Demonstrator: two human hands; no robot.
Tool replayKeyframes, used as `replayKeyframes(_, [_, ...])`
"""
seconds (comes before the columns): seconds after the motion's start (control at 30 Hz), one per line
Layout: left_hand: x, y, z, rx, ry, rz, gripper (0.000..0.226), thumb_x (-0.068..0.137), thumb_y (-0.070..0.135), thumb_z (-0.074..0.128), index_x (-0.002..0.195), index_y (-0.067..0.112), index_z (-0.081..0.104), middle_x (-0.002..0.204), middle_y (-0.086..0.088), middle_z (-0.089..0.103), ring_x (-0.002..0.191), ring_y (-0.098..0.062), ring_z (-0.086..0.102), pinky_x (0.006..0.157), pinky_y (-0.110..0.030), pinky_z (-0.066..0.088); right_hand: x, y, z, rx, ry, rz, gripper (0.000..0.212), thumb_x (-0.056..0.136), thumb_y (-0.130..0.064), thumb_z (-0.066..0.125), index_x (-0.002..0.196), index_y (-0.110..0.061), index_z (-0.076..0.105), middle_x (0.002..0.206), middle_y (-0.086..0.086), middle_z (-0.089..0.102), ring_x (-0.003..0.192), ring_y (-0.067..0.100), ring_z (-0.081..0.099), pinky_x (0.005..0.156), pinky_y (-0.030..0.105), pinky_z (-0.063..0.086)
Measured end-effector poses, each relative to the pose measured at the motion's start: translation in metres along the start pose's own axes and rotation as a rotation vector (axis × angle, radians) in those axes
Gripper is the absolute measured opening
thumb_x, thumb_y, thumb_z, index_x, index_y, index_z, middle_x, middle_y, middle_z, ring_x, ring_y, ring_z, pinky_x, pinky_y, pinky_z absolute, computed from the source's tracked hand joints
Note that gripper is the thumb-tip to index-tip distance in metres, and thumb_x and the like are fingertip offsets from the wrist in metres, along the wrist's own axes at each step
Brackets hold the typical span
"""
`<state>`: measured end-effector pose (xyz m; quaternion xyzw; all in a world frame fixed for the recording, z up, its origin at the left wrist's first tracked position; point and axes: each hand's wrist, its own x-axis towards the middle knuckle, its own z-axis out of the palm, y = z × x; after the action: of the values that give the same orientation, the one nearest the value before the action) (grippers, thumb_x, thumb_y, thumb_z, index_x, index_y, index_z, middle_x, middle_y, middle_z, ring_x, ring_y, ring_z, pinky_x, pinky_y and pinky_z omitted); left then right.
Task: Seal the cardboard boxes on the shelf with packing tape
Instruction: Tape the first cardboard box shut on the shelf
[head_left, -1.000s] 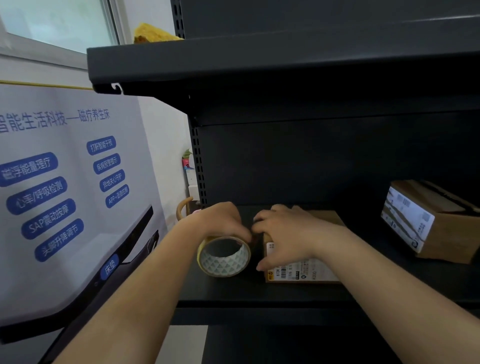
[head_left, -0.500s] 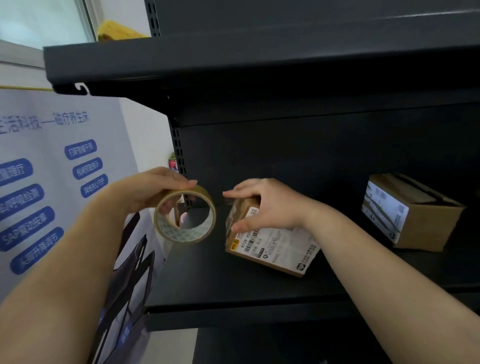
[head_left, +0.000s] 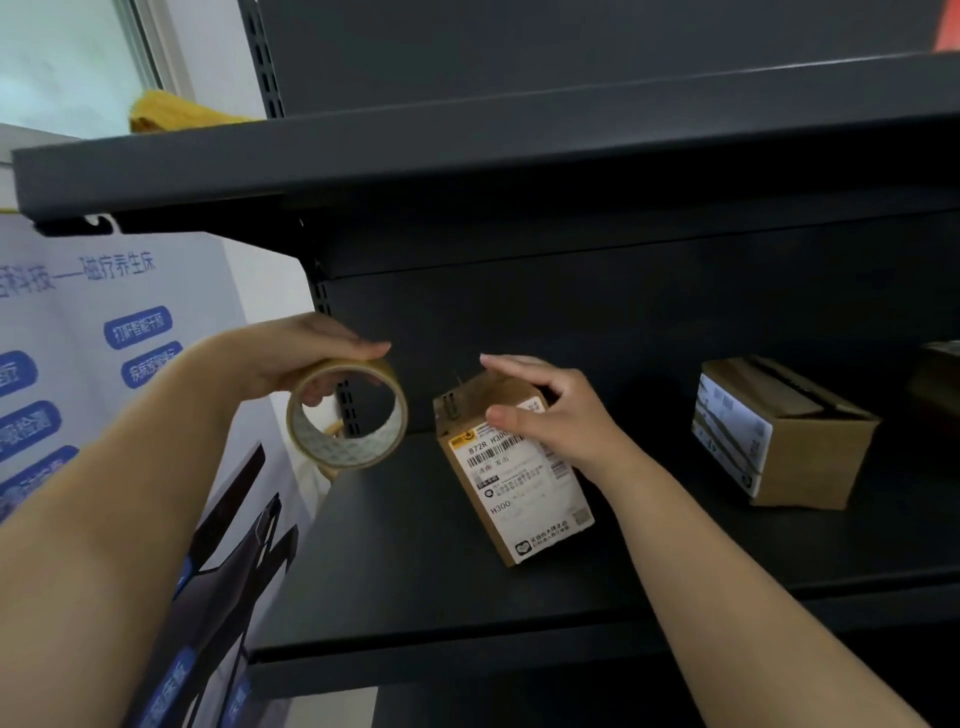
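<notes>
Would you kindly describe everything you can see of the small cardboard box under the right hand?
The small brown cardboard box is an oblong carton, tilted up on the dark metal shelf with its near end down and far end raised. A white shipping label with barcodes, a QR code and "H300" covers its upper face. The raised end shows a worn flap. The right hand holds its top, thumb on the label, fingers over the far edge. The roll of tan packing tape in the left hand does not touch it.

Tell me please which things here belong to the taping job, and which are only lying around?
Job: tape roll in left hand; small box under right hand; second box; shelf.
Lying around: poster; yellow thing on the upper shelf.
</notes>
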<state>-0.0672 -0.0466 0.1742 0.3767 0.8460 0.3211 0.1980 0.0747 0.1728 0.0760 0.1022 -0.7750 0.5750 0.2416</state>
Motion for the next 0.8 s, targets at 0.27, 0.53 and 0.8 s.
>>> replayKeyframes(0.27, [0.023,0.002,0.037,0.212,0.129,-0.063,0.027,0.082,0.040,0.064,0.060,0.025,0.069,0.039,0.011,0.047,0.035,-0.004,0.041,0.041,-0.016,0.037,-0.015,0.010,-0.016,-0.073,-0.002,0.053,0.046,0.061,-0.039,0.076,0.106,-0.040,0.067,0.130,-0.022,0.049,0.121,-0.008,0.041,0.108,0.037,0.031])
replayKeyframes(0.53, [0.040,0.014,0.060,0.314,0.150,-0.086,0.035,0.061,0.044,0.072,0.071,0.010,0.072,0.061,-0.002,0.057,0.059,-0.015,0.051,0.058,-0.027,0.043,-0.004,-0.020,-0.032,-0.598,-0.155,0.077,0.040,0.062,-0.053,0.075,0.097,-0.039,0.064,0.132,-0.006,0.055,0.130,0.013,0.039,0.105,0.038,0.031])
replayKeyframes(0.8, [0.039,0.023,0.067,0.346,0.154,-0.037,0.017,0.072,0.026,0.069,0.077,0.009,0.071,0.068,-0.002,0.062,0.065,-0.015,0.057,0.063,-0.028,0.046,0.046,-0.047,0.015,-1.104,-0.604,0.141,0.087,0.054,-0.069,0.072,0.123,-0.025,0.043,0.117,-0.007,0.051,0.104,0.015,0.051,0.088,0.036,0.045])
